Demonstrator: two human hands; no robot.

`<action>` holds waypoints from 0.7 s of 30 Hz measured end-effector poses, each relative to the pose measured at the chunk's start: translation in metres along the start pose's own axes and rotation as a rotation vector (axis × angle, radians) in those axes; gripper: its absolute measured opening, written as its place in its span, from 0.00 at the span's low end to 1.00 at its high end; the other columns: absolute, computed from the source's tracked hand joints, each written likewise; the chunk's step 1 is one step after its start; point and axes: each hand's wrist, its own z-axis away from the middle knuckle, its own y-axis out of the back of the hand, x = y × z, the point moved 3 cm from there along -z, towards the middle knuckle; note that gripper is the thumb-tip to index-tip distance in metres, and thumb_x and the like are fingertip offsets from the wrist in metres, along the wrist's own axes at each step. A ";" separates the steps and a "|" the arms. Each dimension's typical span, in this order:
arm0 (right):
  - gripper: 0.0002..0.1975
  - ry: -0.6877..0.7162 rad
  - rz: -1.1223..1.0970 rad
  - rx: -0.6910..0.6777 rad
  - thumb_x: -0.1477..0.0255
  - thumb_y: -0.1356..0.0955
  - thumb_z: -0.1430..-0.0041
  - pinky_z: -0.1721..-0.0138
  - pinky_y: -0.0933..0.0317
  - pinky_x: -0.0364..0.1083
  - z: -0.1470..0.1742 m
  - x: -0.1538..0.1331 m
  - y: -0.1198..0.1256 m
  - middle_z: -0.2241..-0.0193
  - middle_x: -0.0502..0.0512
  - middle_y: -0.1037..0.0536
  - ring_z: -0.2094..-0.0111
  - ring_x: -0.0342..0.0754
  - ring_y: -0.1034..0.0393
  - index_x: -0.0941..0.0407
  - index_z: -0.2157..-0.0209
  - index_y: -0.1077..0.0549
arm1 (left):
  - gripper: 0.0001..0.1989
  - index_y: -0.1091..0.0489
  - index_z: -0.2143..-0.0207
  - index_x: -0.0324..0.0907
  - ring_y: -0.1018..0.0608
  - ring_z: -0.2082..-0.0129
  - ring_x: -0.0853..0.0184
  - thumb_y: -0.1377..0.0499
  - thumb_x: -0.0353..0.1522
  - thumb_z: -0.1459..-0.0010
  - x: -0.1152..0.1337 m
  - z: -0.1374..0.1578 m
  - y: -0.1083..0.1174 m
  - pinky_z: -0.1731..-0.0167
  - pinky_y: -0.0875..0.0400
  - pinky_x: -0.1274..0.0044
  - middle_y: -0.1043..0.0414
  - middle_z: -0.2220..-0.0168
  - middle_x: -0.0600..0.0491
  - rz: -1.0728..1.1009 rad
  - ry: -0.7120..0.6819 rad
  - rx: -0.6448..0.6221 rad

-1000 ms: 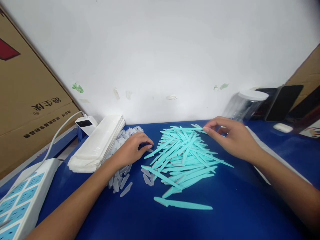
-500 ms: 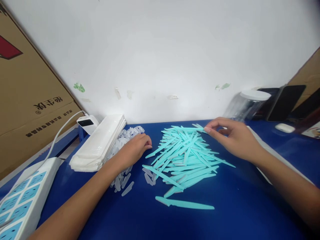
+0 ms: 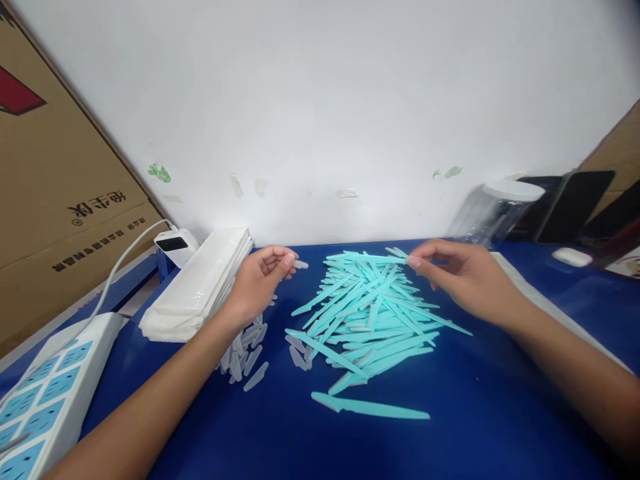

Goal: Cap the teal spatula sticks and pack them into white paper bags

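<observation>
My left hand (image 3: 265,277) pinches a small translucent blade cap (image 3: 301,265) between thumb and fingers, its end pointing right. Below and partly behind that hand lies a pile of similar loose caps (image 3: 240,357). At the far side of the turquoise heap, my right hand (image 3: 450,270) grips the end of a turquoise eyebrow razor (image 3: 383,259), which points left toward the cap. The heap of eyebrow razors (image 3: 370,313) spreads over the middle of the table. One single razor (image 3: 370,406) lies apart in front, and a few caps (image 3: 297,353) rest at the heap's left edge.
A stack of white plastic bags (image 3: 197,287) lies left of the caps, beside a white power bank (image 3: 176,245) with a cable. A power strip (image 3: 55,387) sits at front left. A lidded clear jar (image 3: 500,210) stands at back right on the blue table (image 3: 280,440).
My left hand has risen from the cap pile, turned over, and now shows a cap in its pinch near the razor. My right hand has stayed nearly still with its razor.
</observation>
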 end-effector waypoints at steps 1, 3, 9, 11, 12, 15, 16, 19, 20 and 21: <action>0.26 -0.006 -0.013 -0.014 0.42 0.26 0.38 0.73 0.34 0.48 0.001 -0.001 -0.002 0.67 0.57 0.17 0.76 0.47 0.30 0.53 0.66 0.18 | 0.23 0.19 0.58 0.40 0.18 0.63 0.62 0.28 0.51 0.39 -0.001 0.001 -0.001 0.59 0.23 0.72 0.16 0.62 0.47 0.062 0.024 0.030; 0.27 -0.011 -0.031 -0.040 0.42 0.26 0.39 0.73 0.35 0.48 0.002 -0.002 -0.004 0.67 0.57 0.17 0.75 0.47 0.30 0.53 0.66 0.17 | 0.24 0.18 0.59 0.39 0.17 0.63 0.62 0.24 0.51 0.44 -0.002 0.003 -0.005 0.59 0.22 0.72 0.15 0.62 0.46 0.130 0.057 0.073; 0.28 -0.015 -0.051 -0.068 0.41 0.26 0.39 0.73 0.35 0.48 0.004 -0.004 -0.007 0.66 0.57 0.16 0.75 0.46 0.31 0.53 0.65 0.17 | 0.21 0.16 0.64 0.40 0.16 0.66 0.62 0.20 0.46 0.49 -0.003 0.012 -0.017 0.62 0.21 0.73 0.14 0.67 0.47 0.186 0.073 0.100; 0.28 -0.012 -0.054 -0.072 0.41 0.26 0.39 0.73 0.35 0.48 0.004 -0.005 -0.008 0.65 0.57 0.16 0.75 0.46 0.30 0.53 0.66 0.17 | 0.20 0.16 0.64 0.40 0.15 0.66 0.62 0.20 0.46 0.48 -0.002 0.015 -0.020 0.63 0.21 0.73 0.14 0.68 0.48 0.190 0.079 0.096; 0.28 -0.011 -0.056 -0.074 0.41 0.26 0.39 0.73 0.35 0.48 0.004 -0.005 -0.007 0.65 0.57 0.16 0.74 0.46 0.30 0.53 0.66 0.17 | 0.20 0.16 0.64 0.40 0.15 0.66 0.62 0.20 0.46 0.48 -0.002 0.016 -0.021 0.63 0.21 0.73 0.14 0.68 0.48 0.196 0.087 0.097; 0.26 -0.015 -0.053 -0.071 0.43 0.26 0.38 0.72 0.34 0.48 0.003 -0.004 -0.007 0.65 0.57 0.16 0.74 0.47 0.30 0.53 0.66 0.17 | 0.19 0.15 0.63 0.41 0.13 0.64 0.60 0.20 0.45 0.48 -0.002 0.017 -0.020 0.62 0.20 0.73 0.13 0.67 0.48 0.218 0.106 0.129; 0.25 -0.015 -0.047 -0.066 0.43 0.26 0.37 0.72 0.35 0.48 0.003 -0.003 -0.006 0.65 0.57 0.16 0.74 0.47 0.30 0.53 0.66 0.17 | 0.19 0.15 0.63 0.41 0.13 0.63 0.60 0.20 0.45 0.48 -0.002 0.017 -0.019 0.62 0.20 0.73 0.13 0.66 0.47 0.217 0.109 0.149; 0.25 -0.012 -0.034 -0.058 0.44 0.26 0.36 0.71 0.35 0.48 0.003 -0.003 -0.005 0.66 0.57 0.16 0.73 0.47 0.30 0.53 0.66 0.17 | 0.19 0.15 0.62 0.41 0.12 0.62 0.60 0.20 0.45 0.48 -0.002 0.017 -0.017 0.62 0.21 0.73 0.12 0.64 0.46 0.204 0.122 0.185; 0.25 -0.011 -0.034 -0.058 0.44 0.26 0.36 0.71 0.35 0.48 0.003 -0.004 -0.005 0.66 0.57 0.17 0.73 0.47 0.30 0.53 0.66 0.17 | 0.19 0.15 0.62 0.41 0.12 0.62 0.59 0.20 0.45 0.47 -0.002 0.017 -0.017 0.62 0.21 0.73 0.12 0.63 0.46 0.206 0.128 0.179; 0.25 -0.009 -0.036 -0.060 0.44 0.26 0.37 0.71 0.34 0.48 0.003 -0.004 -0.005 0.66 0.57 0.17 0.73 0.47 0.29 0.53 0.67 0.17 | 0.18 0.15 0.62 0.42 0.12 0.61 0.59 0.20 0.45 0.47 -0.002 0.018 -0.017 0.62 0.20 0.73 0.12 0.64 0.46 0.211 0.132 0.167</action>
